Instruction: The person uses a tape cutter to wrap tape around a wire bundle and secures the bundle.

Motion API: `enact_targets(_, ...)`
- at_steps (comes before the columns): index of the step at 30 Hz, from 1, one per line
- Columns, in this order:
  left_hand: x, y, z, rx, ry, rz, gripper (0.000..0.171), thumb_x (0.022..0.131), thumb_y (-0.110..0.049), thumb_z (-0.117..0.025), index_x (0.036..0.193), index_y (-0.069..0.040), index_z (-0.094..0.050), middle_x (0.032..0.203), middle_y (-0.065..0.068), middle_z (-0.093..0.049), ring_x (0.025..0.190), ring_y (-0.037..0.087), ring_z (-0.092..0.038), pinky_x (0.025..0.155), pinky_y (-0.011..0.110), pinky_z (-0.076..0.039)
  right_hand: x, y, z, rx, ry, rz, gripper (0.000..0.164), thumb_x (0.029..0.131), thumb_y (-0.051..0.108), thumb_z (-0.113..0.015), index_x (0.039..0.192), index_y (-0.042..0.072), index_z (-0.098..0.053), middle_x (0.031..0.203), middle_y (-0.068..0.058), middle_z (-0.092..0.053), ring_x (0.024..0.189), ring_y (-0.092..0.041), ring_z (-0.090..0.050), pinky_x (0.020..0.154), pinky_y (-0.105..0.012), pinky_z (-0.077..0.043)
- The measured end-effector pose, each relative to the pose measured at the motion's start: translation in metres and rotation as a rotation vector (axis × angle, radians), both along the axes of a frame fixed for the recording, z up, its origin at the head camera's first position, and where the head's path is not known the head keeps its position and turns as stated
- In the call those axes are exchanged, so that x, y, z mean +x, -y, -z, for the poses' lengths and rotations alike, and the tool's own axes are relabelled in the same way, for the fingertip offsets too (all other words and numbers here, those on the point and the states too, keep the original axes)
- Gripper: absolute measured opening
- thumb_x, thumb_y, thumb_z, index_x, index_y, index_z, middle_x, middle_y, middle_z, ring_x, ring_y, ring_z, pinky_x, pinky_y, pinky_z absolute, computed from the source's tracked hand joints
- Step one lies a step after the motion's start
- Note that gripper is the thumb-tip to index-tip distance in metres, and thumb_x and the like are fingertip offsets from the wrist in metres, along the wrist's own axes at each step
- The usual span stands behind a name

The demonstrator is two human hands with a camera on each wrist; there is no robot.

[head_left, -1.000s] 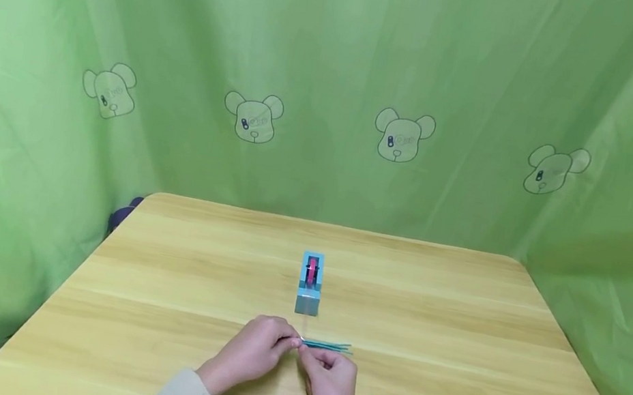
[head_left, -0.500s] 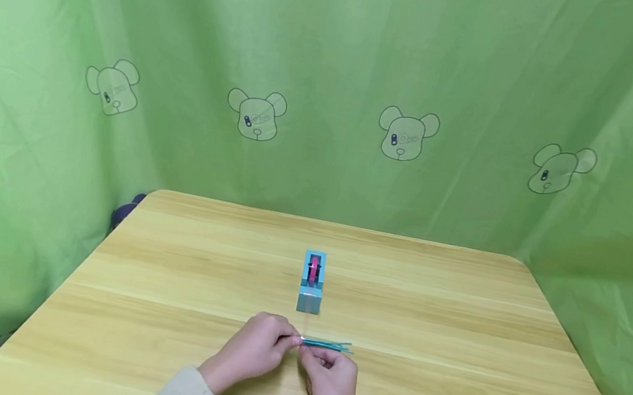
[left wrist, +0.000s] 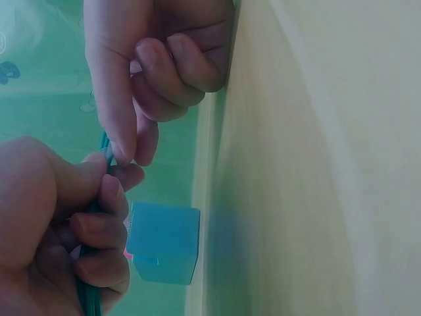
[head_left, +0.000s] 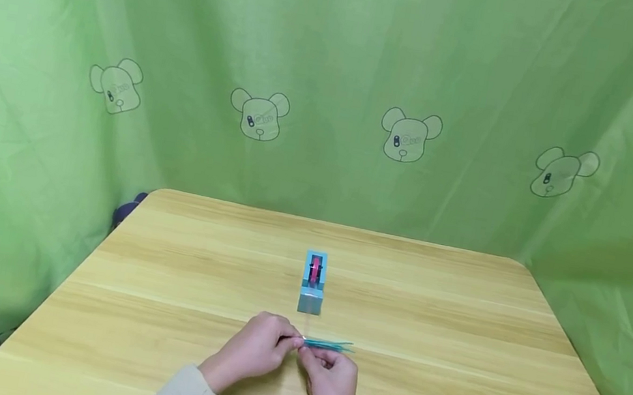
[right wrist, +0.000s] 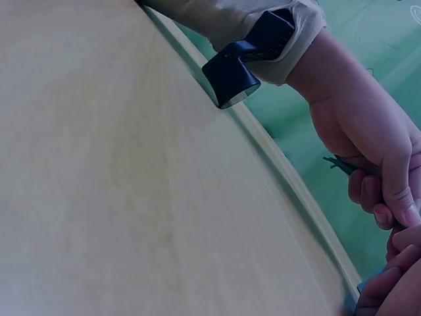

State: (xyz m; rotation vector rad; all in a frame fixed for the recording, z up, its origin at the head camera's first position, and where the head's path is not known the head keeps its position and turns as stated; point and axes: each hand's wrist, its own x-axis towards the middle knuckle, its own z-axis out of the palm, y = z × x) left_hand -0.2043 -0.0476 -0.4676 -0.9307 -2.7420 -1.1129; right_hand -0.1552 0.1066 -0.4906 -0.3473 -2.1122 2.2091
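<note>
Bundle [head_left: 330,345]: teal strands held over the tabletop [head_left: 429,312], on the near side of the dispenser [head_left: 309,303].
Left hand [head_left: 258,346]: fingers curled round the bundle.
Right hand [head_left: 332,383]: fingers pinch it close beside the left's.
Tape [head_left: 306,324]: strung from dispenser to bundle.
Wrap: apparently the step in hand; the next turn seems to call for taut tape and firm pressure.

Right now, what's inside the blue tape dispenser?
Inside the blue tape dispenser sits a pink roll, its upper part showing. Its lower part is hidden by the dispenser's body.
</note>
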Motion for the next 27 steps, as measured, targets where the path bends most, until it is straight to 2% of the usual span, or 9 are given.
enact_targets(7, -0.002, 0.001, 0.002, 0.02, 0.022, -0.003, 0.011, 0.093, -0.013, -0.068, 0.089, -0.014, -0.078, 0.082, -0.011, -0.069, 0.069, -0.001, -0.057, 0.067, 0.02, -0.05, -0.001, -0.002, 0.0, 0.047, 0.052, -0.049, 0.027, 0.086, 0.019, -0.079, 0.093, -0.006, -0.072, 0.057, 0.004, -0.052, 0.045, -0.003, -0.038, 0.043, -0.016, -0.031)
enact_targets(16, -0.002, 0.001, 0.003, 0.025, 0.035, -0.024, 0.01, 0.092, -0.014, -0.07, 0.088, -0.015, -0.078, 0.081, -0.012, -0.068, 0.07, -0.001, -0.057, 0.069, 0.022, -0.05, 0.002, -0.006, -0.004, -0.024, 0.057, -0.113, 0.03, 0.087, 0.016, -0.077, 0.103, -0.008, -0.07, 0.065, 0.0, -0.058, 0.05, -0.005, -0.044, 0.047, -0.017, -0.038)
enact_targets(23, -0.001, 0.001, 0.001, -0.018, 0.038, -0.033, 0.008, 0.092, -0.015, -0.07, 0.09, -0.015, -0.077, 0.084, -0.01, -0.069, 0.073, 0.0, -0.058, 0.072, 0.024, -0.052, 0.01, -0.013, -0.012, -0.078, 0.086, -0.166, 0.031, 0.088, 0.015, -0.075, 0.106, -0.01, -0.068, 0.069, -0.003, -0.063, 0.055, -0.01, -0.055, 0.05, -0.02, -0.044)
enact_targets(27, 0.001, 0.002, 0.001, -0.046, 0.025, -0.037, 0.007, 0.091, -0.015, -0.07, 0.091, -0.015, -0.077, 0.086, -0.009, -0.07, 0.074, 0.001, -0.059, 0.074, 0.026, -0.053, 0.014, -0.017, -0.014, -0.053, 0.103, -0.21, 0.032, 0.09, 0.015, -0.074, 0.109, -0.009, -0.067, 0.077, -0.005, -0.067, 0.061, -0.013, -0.061, 0.052, -0.021, -0.046)
